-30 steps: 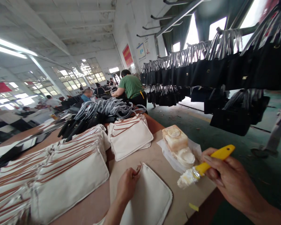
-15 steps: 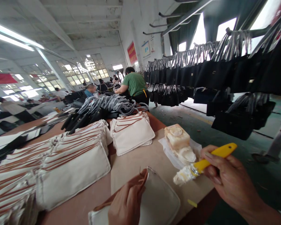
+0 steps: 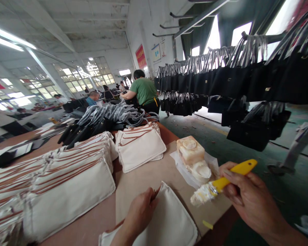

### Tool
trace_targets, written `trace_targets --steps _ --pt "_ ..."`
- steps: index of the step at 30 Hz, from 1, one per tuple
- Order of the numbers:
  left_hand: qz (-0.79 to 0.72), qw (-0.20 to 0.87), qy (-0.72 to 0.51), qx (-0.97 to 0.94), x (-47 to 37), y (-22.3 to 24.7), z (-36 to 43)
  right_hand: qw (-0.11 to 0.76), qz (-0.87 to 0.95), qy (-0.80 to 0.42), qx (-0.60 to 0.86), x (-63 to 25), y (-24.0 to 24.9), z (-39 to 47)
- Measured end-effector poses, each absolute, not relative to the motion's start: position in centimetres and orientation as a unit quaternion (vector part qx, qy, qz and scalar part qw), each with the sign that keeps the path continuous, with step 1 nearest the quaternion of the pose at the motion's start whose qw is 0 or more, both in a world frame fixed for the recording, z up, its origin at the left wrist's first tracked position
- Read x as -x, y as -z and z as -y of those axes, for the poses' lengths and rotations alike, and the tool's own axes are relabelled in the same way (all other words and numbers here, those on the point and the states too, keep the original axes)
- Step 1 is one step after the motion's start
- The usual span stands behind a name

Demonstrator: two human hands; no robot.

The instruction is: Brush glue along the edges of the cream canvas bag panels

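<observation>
My right hand (image 3: 246, 194) is closed round the yellow handle of a brush (image 3: 220, 182), its bristles caked with thick white paste. The bristles hang in the air over brown paper, just in front of the paste container. In front of me lies a cream fabric pouch (image 3: 171, 218) with brown edging. My left hand (image 3: 141, 212) grips this pouch by its brown top edge, fingers pinched together; the hand hides much of that edge. Beyond the brush stands a stained, blocky plastic container (image 3: 191, 150) with white paste at its near opening (image 3: 201, 171), set on a white sheet.
Rows of cream pouches (image 3: 74, 191) fill the left side, with another stack (image 3: 141, 150) ahead. Behind them lie black bags with wrapped handles (image 3: 110, 114). A rack of black bags (image 3: 236, 82) stands right. A person in a green shirt (image 3: 145, 90) works beyond the table.
My left hand has turned and shifted along the pouch's top edge, covering more of the brown strip. The brush stays in my right hand, nearly still. The view has swung slightly right.
</observation>
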State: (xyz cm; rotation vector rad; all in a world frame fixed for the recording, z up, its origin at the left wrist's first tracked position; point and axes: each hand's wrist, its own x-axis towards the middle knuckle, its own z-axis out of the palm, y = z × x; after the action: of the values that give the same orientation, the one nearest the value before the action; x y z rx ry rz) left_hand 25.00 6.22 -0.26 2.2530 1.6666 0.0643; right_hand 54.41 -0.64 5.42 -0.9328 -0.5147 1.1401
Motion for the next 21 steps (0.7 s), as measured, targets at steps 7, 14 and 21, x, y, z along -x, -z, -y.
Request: trace_targets --steps 7,14,21 --pt "-0.642 0.125 -0.031 -0.756 -26.9 1.5 -9.0 0.711 0.257 -0.494 0.429 -53.6 -5.3 0.3" --pt "-0.665 0.172 -0.017 -0.726 -29.0 3.1 -10.0 0.705 0.283 -0.508 0.406 -53.4 -4.0 -0.8" --pt "-0.614 0.309 -0.069 -0.723 -28.8 1.5 -8.3 0.66 0.36 -0.5 0.43 -52.6 -1.7 -3.1"
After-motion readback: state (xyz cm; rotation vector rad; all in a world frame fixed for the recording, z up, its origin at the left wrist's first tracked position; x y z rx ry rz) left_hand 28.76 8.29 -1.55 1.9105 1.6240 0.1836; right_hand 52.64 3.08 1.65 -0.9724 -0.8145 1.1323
